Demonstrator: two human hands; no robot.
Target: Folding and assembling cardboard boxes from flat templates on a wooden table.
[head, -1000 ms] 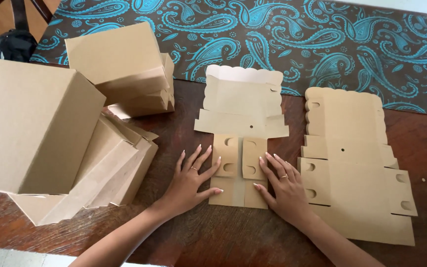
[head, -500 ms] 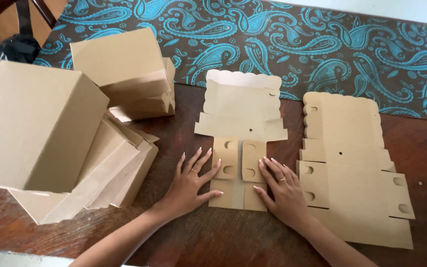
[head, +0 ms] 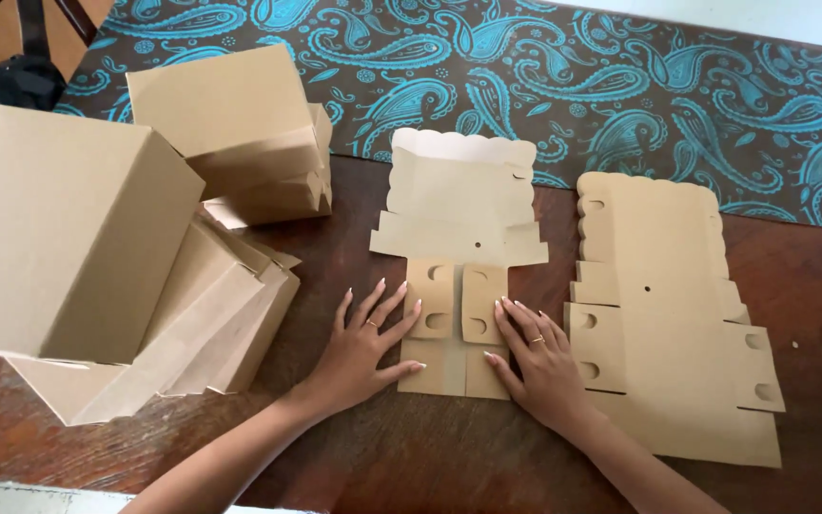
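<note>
Both side flaps of flat box blank (head: pixel 459 257) pinned by left hand (head: pixel 365 345) and right hand (head: pixel 537 357), fingers spread flat, nothing gripped — uneven pressure risks skewed creases, flaps springing open.

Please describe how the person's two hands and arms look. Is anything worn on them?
Both forearms are bare, with no sleeves in view. The left hand and the right hand each wear a thin ring on one finger. The nails are long and light-coloured. No watch, bracelet or glove shows.

Single head camera, steep downward view, close over wooden table (head: pixel 335 238)
</note>
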